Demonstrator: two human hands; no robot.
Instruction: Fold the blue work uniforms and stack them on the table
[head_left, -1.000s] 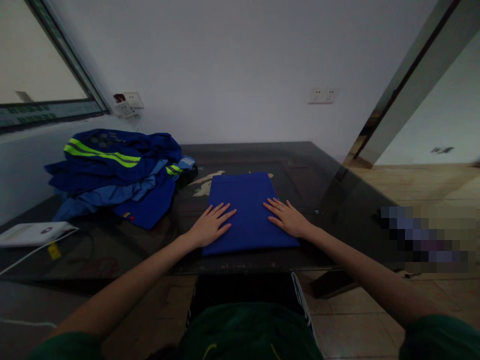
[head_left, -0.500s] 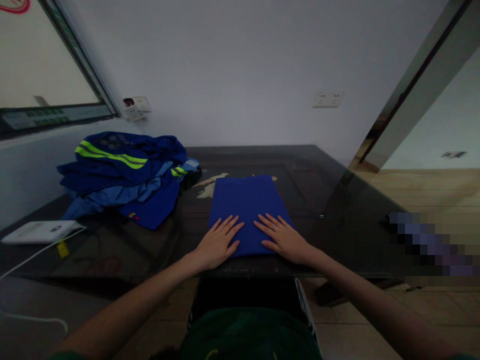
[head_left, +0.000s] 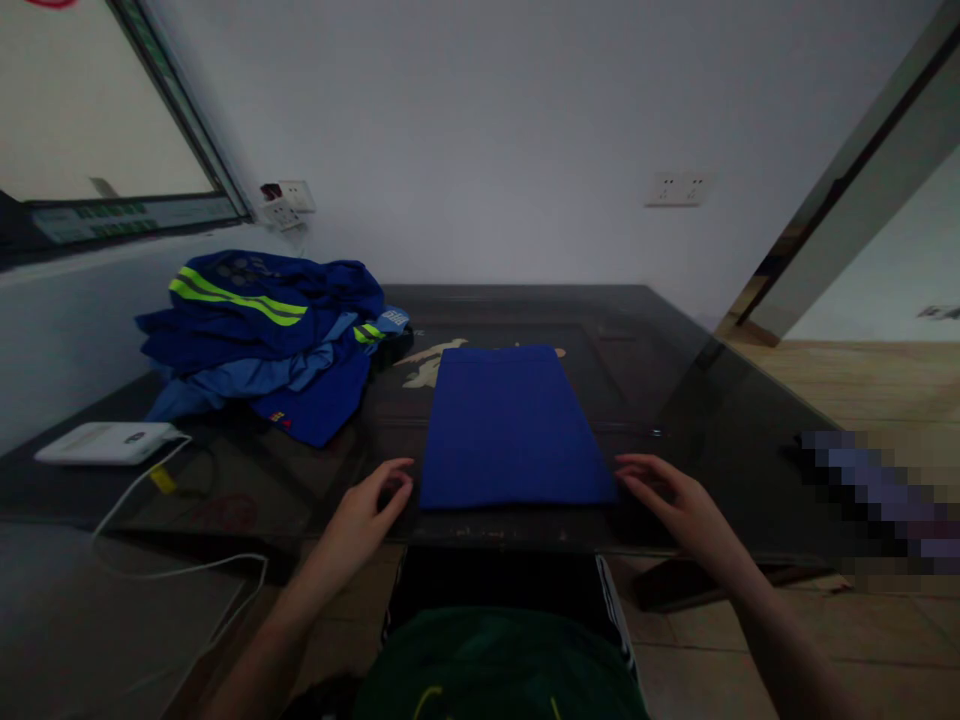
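Observation:
A folded blue cloth or garment (head_left: 517,430) lies flat on the dark table in front of me, its near edge straight. Just left of its near-left corner is my left hand (head_left: 372,503), its fingers loosely bent, thumb apart from them, holding nothing. At the near-right corner my right hand (head_left: 679,500) hovers with bent fingers and thumb spread; its fingertips are very close to the cloth's edge, and I cannot tell whether they touch it.
A crumpled pile of blue work clothes (head_left: 277,320) with yellow-green reflective strips lies at the back left. Nearer, a white power bank (head_left: 109,443) with a white cable (head_left: 131,495) rests on the dark table (head_left: 420,300). A wall socket (head_left: 677,189) is behind.
Both hands have lifted off the top of the blue cloth and moved outward to its left and right sides. The fingers, spread flat before, are now bent. The view has shifted slightly.

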